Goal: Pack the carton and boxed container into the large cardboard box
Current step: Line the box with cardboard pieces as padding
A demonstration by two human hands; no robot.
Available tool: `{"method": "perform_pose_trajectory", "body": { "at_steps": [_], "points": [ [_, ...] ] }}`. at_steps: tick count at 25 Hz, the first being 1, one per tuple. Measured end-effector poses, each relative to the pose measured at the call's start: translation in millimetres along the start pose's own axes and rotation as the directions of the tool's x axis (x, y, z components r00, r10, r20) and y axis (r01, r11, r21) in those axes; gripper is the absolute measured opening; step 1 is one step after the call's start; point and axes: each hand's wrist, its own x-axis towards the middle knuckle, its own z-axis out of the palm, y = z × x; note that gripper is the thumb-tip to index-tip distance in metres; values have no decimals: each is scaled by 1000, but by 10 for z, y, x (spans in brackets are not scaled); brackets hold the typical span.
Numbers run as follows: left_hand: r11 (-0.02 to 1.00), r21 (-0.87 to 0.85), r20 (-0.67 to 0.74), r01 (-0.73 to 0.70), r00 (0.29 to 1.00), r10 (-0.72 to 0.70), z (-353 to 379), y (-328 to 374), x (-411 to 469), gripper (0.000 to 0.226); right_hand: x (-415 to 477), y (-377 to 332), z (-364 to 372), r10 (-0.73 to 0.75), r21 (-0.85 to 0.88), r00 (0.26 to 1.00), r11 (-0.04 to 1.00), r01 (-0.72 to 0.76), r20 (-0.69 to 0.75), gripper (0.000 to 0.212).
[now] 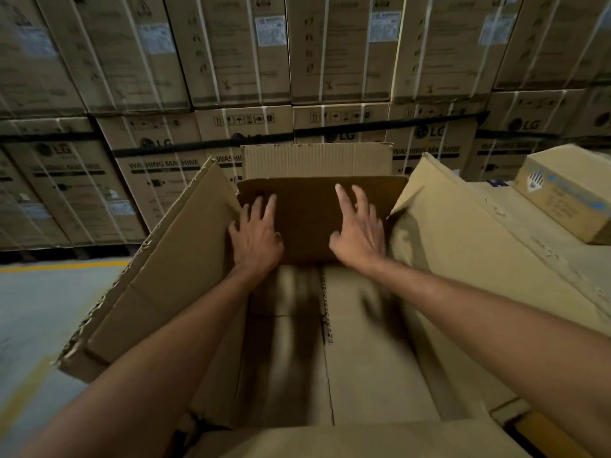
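The large cardboard box (pixel 307 223) fills the middle of the view with its flaps open. Its floor is blurred and streaked with shadow, and its near wall runs out of the picture at 6 o'clock. Both forearms are cut off at the lower corners.

Inside the box, the left hand (pixel 256 233) and right hand (pixel 358 229) reach toward 12 o'clock. Their fingers are straight and spread apart, holding nothing, and the fingertips lie on the far inner wall.

A smaller carton (pixel 565 193) with smeared blue print rests on flat cardboard at 3 o'clock, outside the box. The boxed container cannot be made out.

Stacked washing-machine boxes (pixel 158 166) stand from 10 to 2 o'clock. The floor (pixel 36 312) at 9 o'clock has a yellow line (pixel 62 266).
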Motion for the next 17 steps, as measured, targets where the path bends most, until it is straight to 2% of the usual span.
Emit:
{"method": "perform_pose_trajectory", "body": {
  "at_steps": [4,7,9,13,17],
  "points": [
    [996,84,164,-6,986,-8,132,-17,513,93,734,205,27,5,-222,976,974,45,219,103],
    [993,112,262,-27,965,-3,321,-138,737,95,939,469,239,75,-246,928,969,19,366,108],
    [982,181,296,-59,955,3,492,-258,749,98,875,639,440,69,-304,922,951,55,382,114],
    [924,359,263,-132,964,36,686,-329,722,97,723,772,598,28,-355,927,928,116,375,118],
    [929,344,326,-134,945,16,567,-275,653,95,589,687,538,10,-391,935,910,139,355,107]
  ]
}}
